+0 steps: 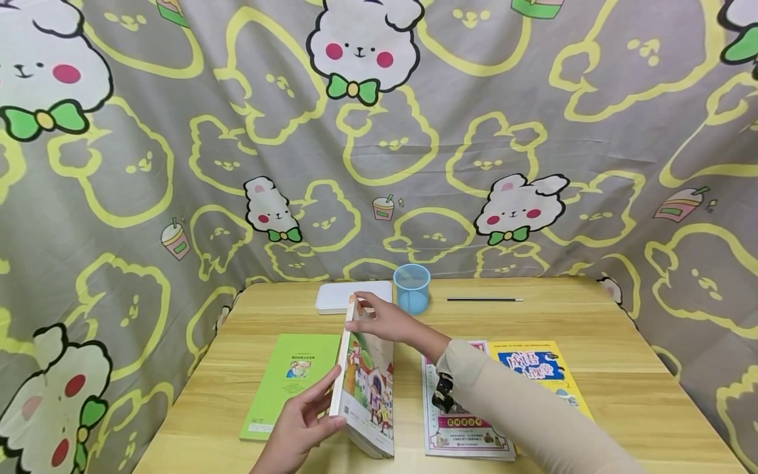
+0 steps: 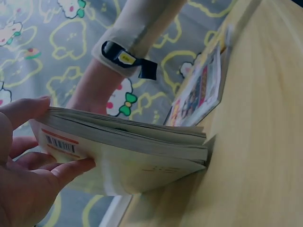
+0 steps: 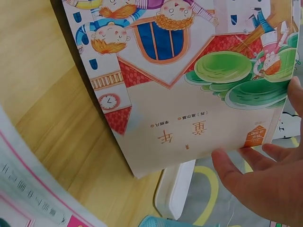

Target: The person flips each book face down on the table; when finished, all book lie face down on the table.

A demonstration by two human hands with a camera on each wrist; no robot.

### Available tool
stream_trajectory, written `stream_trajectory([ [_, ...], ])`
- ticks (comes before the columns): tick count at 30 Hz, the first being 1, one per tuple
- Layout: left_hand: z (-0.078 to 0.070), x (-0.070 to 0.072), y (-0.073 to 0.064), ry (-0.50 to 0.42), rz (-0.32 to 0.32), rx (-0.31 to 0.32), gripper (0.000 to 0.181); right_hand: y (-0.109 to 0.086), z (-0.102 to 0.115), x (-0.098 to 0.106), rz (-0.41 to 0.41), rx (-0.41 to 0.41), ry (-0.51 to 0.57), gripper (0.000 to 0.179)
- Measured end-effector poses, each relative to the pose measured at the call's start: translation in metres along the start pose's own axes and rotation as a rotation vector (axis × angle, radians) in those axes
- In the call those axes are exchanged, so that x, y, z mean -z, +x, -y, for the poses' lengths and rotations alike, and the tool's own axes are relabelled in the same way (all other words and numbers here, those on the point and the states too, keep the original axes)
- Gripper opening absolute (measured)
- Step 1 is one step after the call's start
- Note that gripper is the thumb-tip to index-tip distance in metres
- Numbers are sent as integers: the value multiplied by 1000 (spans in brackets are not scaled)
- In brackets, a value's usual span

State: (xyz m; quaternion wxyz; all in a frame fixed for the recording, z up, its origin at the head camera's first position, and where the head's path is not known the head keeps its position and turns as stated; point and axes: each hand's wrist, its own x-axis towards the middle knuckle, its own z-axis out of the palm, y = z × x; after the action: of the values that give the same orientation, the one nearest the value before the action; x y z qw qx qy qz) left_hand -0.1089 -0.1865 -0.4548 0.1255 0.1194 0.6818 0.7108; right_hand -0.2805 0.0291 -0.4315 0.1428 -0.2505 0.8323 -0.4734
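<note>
A thick paperback book (image 1: 370, 401) stands on edge on the table, spine up, between my two hands. My left hand (image 1: 304, 418) grips the near end of its spine. The far end of the spine is held by my right hand (image 1: 381, 319), thumb on one cover and fingers on the other. In the left wrist view, my left hand (image 2: 28, 165) pinches the book by the barcode end of the back cover (image 2: 109, 165), and the page edges fan slightly. The right wrist view has the illustrated front cover (image 3: 189, 94), with my right hand (image 3: 265, 184) at its corner.
Left of the held book lies a green book (image 1: 296, 368). To the right are a pink-bordered book (image 1: 468, 438) and a yellow book (image 1: 565, 375), partly under my right arm. A white case (image 1: 331, 299), a blue cup (image 1: 411, 293) and a pencil (image 1: 485, 299) line the back.
</note>
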Motion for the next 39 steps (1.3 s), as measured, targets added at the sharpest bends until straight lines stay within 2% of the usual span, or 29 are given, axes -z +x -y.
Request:
stream_trajectory([
  [5,-8,6,-3,62,-13,-5,79,5,4,-4,8,-5,73,85],
  [12,-16,13,-6,107,10,13,81,11,5,-10,37,13,198,83],
  [17,-21,18,-9,128,25,24,82,15,4,-14,45,16,243,85],
  [30,-27,28,-12,178,69,-36,77,22,3,-27,25,44,358,83],
  [39,-26,22,-12,290,52,-77,74,19,-5,-28,22,73,400,83],
])
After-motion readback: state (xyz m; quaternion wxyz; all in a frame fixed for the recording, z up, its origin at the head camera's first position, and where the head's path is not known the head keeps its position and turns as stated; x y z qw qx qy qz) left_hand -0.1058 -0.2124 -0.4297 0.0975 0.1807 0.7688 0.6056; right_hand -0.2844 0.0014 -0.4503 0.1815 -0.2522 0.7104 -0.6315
